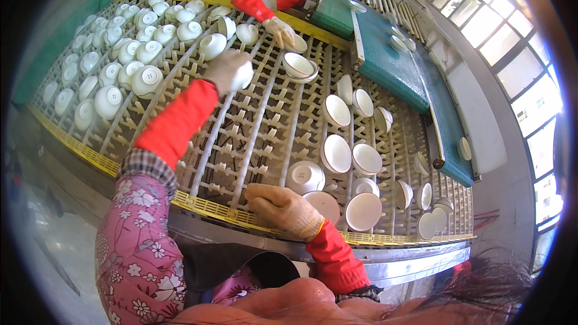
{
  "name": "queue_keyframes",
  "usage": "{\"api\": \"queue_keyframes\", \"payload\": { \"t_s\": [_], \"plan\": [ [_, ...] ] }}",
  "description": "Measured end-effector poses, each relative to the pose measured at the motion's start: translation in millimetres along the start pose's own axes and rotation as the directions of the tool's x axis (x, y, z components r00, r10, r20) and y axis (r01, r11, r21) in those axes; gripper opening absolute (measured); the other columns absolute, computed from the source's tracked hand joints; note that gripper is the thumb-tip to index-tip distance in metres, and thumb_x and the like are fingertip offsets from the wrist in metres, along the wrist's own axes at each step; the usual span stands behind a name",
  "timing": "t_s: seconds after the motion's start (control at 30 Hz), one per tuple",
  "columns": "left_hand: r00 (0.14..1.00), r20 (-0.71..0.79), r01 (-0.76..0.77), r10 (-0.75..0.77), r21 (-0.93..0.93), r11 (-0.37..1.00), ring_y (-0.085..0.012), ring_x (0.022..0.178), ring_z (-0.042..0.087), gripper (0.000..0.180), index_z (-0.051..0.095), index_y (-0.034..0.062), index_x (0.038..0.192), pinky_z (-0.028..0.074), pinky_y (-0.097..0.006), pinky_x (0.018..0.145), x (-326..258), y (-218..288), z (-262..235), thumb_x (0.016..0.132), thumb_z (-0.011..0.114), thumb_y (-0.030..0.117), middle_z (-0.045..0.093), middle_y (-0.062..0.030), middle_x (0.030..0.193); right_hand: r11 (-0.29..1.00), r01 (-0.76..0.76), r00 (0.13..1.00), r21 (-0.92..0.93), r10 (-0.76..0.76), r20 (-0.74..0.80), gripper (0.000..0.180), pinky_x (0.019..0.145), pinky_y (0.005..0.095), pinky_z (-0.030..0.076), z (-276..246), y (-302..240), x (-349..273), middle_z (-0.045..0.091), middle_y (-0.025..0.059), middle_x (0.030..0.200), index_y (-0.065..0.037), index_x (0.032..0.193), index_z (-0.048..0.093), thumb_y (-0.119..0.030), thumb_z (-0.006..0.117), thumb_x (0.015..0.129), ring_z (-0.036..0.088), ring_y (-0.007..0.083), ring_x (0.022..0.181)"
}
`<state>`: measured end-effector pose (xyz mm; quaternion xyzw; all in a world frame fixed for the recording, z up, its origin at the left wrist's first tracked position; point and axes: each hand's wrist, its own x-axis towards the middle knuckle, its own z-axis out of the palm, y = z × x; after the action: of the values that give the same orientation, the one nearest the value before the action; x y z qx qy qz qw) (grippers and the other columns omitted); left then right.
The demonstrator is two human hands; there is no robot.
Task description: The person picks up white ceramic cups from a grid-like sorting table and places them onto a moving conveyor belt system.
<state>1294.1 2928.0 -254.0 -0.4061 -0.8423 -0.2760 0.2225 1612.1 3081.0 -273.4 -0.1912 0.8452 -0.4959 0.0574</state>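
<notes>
My left hand (227,73), in a pale glove and red sleeve, is over the middle of the pegged conveyor (241,144), near an upturned white bowl (212,46). Its fingers are bent; a white patch at their side may be glove or bowl. Close to the conveyor's yellow front edge is my right hand (285,209) in a tan glove, fingers together and curled, their undersides hidden. A tilted white bowl (305,176) sits just beyond it, and a wide bowl (323,206) beside it. More bowls (336,111) stand tilted on the right, some overlapping.
Several rows of upturned bowls (127,51) cover the conveyor's left part. Across it, another person's gloved hand (280,31) touches a bowl (296,44) near a stacked pair (299,66). A green belt (391,66) with scattered bowls runs along the right, below windows (500,30).
</notes>
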Motion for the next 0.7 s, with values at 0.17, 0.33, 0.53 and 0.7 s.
{"api": "queue_keyframes", "payload": {
  "t_s": [0.17, 0.33, 0.53, 0.7],
  "plan": [
    [0.959, -0.14, 0.255, -0.246, 0.051, 0.965, -0.0378, 0.092, 0.063, 0.034, 0.061, 0.0047, 0.095, 0.05, -0.046, 0.08, -39.5, -24.0, -83.7, 0.073, 0.076, 0.026, 0.065, -0.018, 0.092, 0.99, -0.078, 0.997, 0.115, 0.08, -0.012, 0.022, 0.08, 0.039, 0.051, -1.8, -14.2, 4.2, 0.065, 0.019, 0.094, -0.002, 0.112, 0.061, -0.017, 0.054, 0.097, 0.065, 0.0347, 0.089],
    [0.767, -0.258, 0.568, -0.588, -0.154, 0.808, -0.0383, 0.091, 0.062, 0.031, 0.062, 0.0025, 0.094, 0.047, -0.046, 0.081, -44.4, -15.6, -79.6, 0.087, 0.063, 0.033, 0.066, -0.0187, 0.092, 0.996, -0.039, 0.999, 0.083, 0.04, -0.012, 0.022, 0.081, 0.0382, 0.051, -2.5, -5.7, 3.3, 0.065, 0.0185, 0.095, -0.003, 0.112, 0.062, -0.018, 0.055, 0.097, 0.064, 0.0351, 0.089],
    [0.928, 0.045, -0.37, 0.369, 0.005, 0.929, -0.0305, 0.087, 0.062, 0.024, 0.066, 0.0073, 0.087, 0.047, -0.041, 0.082, -31.7, 120.6, 5.8, 0.082, 0.067, 0.031, 0.066, -0.0124, 0.086, 0.995, 0.068, 0.996, 0.068, -0.063, -0.066, 0.023, 0.082, 0.0382, 0.052, -3.6, -4.6, -1.4, 0.067, 0.0179, 0.098, -0.003, 0.113, 0.063, -0.018, 0.055, 0.097, 0.066, 0.0346, 0.092],
    [0.655, 0.422, -0.682, 0.627, -0.027, 0.731, -0.024, 0.084, 0.062, 0.018, 0.069, 0.0114, 0.081, 0.047, -0.037, 0.083, -27.4, 200.5, 81.8, 0.077, 0.071, 0.029, 0.066, -0.0072, 0.081, 0.999, 0.03, 0.997, -0.015, -0.031, -0.066, 0.025, 0.081, 0.0372, 0.054, -8.2, -2.5, -8.4, 0.07, 0.0179, 0.098, -0.001, 0.116, 0.063, -0.016, 0.056, 0.097, 0.069, 0.0323, 0.091]
  ]
}}
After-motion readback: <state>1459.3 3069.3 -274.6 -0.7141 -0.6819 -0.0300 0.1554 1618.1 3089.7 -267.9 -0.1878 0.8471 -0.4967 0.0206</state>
